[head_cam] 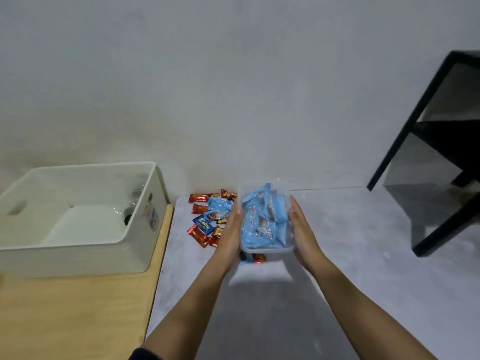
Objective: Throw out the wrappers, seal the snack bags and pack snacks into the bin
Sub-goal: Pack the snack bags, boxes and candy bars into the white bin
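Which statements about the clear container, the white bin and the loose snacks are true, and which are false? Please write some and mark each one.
1. The left hand and the right hand hold the clear container between them. True.
2. The container is filled with red packets. False: it is filled with light blue packets.
3. The white bin stands on the wooden tabletop. True.
4. The white bin is full of snacks. False: most of its floor shows bare.
5. Some loose red and blue snacks lie left of the container. True.
6. A dark frame stands at the left edge. False: the black frame stands at the right.
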A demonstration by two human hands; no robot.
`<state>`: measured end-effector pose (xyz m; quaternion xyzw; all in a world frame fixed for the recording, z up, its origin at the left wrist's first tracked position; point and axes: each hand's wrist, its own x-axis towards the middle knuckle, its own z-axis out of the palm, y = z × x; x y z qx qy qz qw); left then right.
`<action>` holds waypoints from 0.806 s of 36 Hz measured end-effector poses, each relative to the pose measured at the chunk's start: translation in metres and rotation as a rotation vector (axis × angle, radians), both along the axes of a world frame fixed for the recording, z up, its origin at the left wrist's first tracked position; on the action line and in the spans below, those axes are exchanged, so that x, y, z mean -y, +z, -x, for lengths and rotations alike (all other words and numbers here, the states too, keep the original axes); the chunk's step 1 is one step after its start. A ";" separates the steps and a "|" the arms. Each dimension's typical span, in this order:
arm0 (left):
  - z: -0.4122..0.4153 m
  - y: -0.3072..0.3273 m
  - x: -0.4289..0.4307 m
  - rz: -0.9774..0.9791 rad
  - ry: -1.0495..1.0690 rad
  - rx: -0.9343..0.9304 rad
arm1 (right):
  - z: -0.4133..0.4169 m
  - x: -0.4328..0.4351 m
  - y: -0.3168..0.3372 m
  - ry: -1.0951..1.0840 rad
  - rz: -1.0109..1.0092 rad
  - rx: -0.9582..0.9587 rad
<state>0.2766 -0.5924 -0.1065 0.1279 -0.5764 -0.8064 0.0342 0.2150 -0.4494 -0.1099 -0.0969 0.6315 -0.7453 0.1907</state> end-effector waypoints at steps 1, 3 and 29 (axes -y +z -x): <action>-0.002 0.009 0.013 -0.001 0.032 -0.022 | 0.001 0.015 0.010 0.012 0.021 -0.018; -0.004 0.023 0.039 0.019 0.080 -0.062 | 0.000 0.042 0.028 0.043 0.043 -0.062; -0.148 0.055 0.492 0.335 0.213 -0.005 | -0.114 0.484 0.051 0.256 0.005 -0.002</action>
